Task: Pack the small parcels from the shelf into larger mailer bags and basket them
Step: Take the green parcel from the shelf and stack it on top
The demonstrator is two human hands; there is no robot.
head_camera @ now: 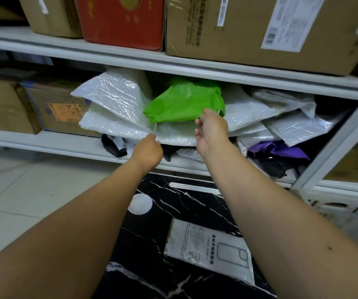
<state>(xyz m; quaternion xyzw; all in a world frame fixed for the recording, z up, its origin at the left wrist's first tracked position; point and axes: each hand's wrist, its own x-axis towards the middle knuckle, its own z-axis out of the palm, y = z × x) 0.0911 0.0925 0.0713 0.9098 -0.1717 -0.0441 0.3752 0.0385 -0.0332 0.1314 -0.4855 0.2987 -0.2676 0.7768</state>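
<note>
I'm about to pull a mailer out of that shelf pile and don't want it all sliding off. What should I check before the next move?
1. Right hand on green bag: fingertips at its lower edge; grip closed or not: cannot tell.
2. Left hand on white bubble mailer: at its front edge, fingers hidden: cannot tell.
3. Pile stable: not ok, the mailers overlap loosely and overhang the shelf edge.
4. Landing spot: ok, black marble tabletop below has bare room.
5. Printed parcel clear of the drop: ok.

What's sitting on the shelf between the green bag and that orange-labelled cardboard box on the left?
In the head view, a pile of white bubble mailers fills the gap between the green bag and the orange-labelled box.
</note>
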